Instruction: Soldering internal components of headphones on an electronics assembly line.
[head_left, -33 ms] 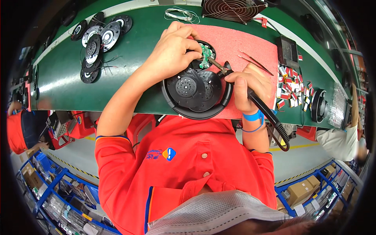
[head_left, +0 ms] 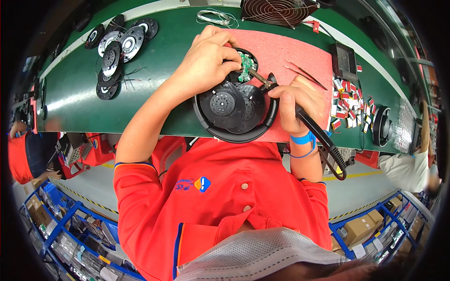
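My right hand [head_left: 300, 105] is closed round the handle of a soldering iron [head_left: 315, 127], whose tip touches or nearly touches a green circuit board [head_left: 246, 67]. The board sits in a round black headphone ear cup. Fingers pinched, my left hand [head_left: 213, 54] reaches to the board's left edge; what it grips is hidden behind the fingertips. Below the board lie two overlapping black round speaker plates [head_left: 222, 104] with perforated centres, ringed by a curved black headband [head_left: 241, 136]. All of this rests on a pink foam mat [head_left: 276, 47].
Several loose speaker plates [head_left: 111, 58] with wires lie at left. Tweezers [head_left: 307, 75] rest on the mat. Right of it are a black tray [head_left: 344, 62], a pile of small red-and-silver parts [head_left: 349, 105] and another headphone [head_left: 383, 126]. A fan [head_left: 280, 11] and coiled wire [head_left: 218, 18] stand behind.
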Demonstrator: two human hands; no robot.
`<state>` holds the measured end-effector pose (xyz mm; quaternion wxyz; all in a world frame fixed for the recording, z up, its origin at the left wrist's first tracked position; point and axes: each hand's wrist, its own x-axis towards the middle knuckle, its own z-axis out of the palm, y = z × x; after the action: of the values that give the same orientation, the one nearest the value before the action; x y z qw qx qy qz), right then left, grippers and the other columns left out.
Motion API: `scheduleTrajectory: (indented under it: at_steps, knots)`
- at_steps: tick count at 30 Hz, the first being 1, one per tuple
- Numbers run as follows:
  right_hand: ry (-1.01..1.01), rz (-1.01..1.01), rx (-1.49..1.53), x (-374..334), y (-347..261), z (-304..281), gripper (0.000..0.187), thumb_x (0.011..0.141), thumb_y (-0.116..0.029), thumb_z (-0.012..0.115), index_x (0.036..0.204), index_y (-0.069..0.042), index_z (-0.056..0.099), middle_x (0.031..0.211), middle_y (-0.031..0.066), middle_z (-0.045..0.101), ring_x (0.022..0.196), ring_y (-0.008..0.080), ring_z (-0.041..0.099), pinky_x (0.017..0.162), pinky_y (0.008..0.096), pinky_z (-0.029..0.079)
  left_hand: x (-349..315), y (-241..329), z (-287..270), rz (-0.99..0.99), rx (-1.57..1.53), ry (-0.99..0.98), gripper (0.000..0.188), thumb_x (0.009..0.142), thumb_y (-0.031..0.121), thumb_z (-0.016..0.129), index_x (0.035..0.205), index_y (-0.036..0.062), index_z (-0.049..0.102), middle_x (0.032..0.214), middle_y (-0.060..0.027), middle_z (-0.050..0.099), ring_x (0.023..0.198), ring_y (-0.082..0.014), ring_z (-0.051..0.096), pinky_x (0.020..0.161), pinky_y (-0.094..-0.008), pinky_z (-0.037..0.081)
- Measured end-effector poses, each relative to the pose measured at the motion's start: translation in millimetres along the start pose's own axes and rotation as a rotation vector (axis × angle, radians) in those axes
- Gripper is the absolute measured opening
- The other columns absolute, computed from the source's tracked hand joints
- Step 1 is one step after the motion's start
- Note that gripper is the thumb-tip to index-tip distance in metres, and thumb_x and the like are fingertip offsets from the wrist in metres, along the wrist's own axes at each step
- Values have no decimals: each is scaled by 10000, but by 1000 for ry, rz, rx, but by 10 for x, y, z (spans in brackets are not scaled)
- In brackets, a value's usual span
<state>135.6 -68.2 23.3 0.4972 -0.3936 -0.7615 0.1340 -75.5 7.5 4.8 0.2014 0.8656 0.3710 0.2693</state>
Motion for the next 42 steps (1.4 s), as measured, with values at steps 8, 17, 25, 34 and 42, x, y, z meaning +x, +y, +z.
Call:
scheduleTrajectory:
  at_steps: [8, 17, 25, 34, 42]
  knots:
    - [-5, -43, 35, -18, 43, 27, 184, 846, -66, 547, 702, 0, 639, 598, 79, 599, 475, 183, 475, 458, 313, 356, 17, 36, -19, 79, 128, -20, 104, 738, 149, 668, 803, 99, 732, 988, -49, 599, 1064, -245, 485, 910, -375, 377]
    - [-21, -48, 16, -22, 44, 37, 166, 835, -57, 551, 708, -2, 642, 596, 72, 596, 473, 183, 473, 456, 312, 357, 13, 50, 1, 95, 130, 13, 86, 727, 147, 673, 771, 89, 718, 960, -37, 592, 1050, -244, 491, 891, -384, 379]
    - [-28, -68, 24, -25, 50, 39, 139, 810, -17, 545, 705, 10, 631, 621, 89, 619, 472, 185, 474, 457, 307, 358, -8, 62, 18, 84, 146, 29, 83, 724, 146, 682, 761, 76, 704, 983, -43, 592, 1058, -253, 488, 897, -394, 382]
    - [-48, 155, 229, -539, 3, -175, 254, 817, -278, 710, 919, -52, 655, 636, 56, 570, 529, 210, 538, 476, 305, 407, -25, 75, -25, 108, 159, 3, 89, 732, 151, 681, 764, 69, 694, 980, -64, 580, 1033, -271, 492, 888, -389, 386]
    - [-437, 100, 190, -858, -147, -146, 355, 700, 35, 744, 931, -81, 501, 993, 129, 651, 923, 329, 618, 795, 404, 508, 428, 105, -691, 101, 106, 86, 114, 800, 75, 634, 886, -1, 638, 938, -142, 635, 900, -308, 613, 792, -374, 482]
